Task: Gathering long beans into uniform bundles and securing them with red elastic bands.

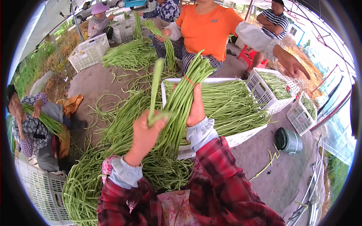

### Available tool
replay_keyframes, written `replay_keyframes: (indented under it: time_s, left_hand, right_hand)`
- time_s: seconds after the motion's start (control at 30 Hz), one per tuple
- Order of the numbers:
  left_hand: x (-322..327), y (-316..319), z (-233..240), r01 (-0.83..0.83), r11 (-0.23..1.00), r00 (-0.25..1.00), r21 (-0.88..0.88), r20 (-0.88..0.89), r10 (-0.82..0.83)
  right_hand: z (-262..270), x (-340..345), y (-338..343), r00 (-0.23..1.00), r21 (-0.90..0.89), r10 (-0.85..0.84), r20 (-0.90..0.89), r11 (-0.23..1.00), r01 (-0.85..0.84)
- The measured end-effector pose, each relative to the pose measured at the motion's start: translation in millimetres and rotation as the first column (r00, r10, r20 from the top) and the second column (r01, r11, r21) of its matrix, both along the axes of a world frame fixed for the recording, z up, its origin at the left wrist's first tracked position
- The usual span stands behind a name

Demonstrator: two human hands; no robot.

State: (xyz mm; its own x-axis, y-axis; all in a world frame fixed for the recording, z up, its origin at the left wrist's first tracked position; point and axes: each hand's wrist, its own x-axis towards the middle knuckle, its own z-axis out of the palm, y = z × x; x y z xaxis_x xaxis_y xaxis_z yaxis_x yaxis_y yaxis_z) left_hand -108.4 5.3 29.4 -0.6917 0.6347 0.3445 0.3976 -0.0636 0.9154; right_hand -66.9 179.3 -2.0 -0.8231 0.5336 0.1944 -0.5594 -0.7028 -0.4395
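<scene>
Long green yard-long beans, gathered in a bundle (181,101) with an orange band (189,80) near its top, stand tilted in front of me. My right hand (196,107) grips this bundle from its right side. In my left hand (145,134) is a loose bean (155,87), bent and blurred, pinched between thumb and fingers just left of the bundle. Behind the bundle, a white plastic crate (237,138) holds many beans laid lengthwise. A large heap of beans (84,183) spreads at my lower left and under my arms.
A co-worker in an orange shirt (209,31) sits opposite, one arm stretched to the right, holding another bundle (167,42). Other people sit further off. White crates of beans (271,90) stand at right, near a dark green roll (288,141) and metal poles (311,186).
</scene>
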Motion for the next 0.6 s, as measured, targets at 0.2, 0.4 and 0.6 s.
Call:
replay_keyframes:
  time_s: [0.2, 0.4, 0.6]
  left_hand:
    - [16, 9, -20, -0.009, 1.000, 0.929, -0.019, -0.371, 0.001]
    - [15, 13, -13, -0.038, 0.992, 0.888, -0.116, -0.460, -0.020]
    - [-12, -3, 0, 0.074, 0.992, 0.997, 0.099, -0.028, -0.072]
  right_hand:
    - [0, -3, -6, 0.998, 0.092, 0.034, -0.057, 0.995, -0.028]
    - [0, 1, -5, 0.999, 0.077, 0.026, -0.031, 0.997, -0.024]
    - [10, 10, 1, 0.962, 0.005, 0.189, -0.199, 0.981, -0.192]
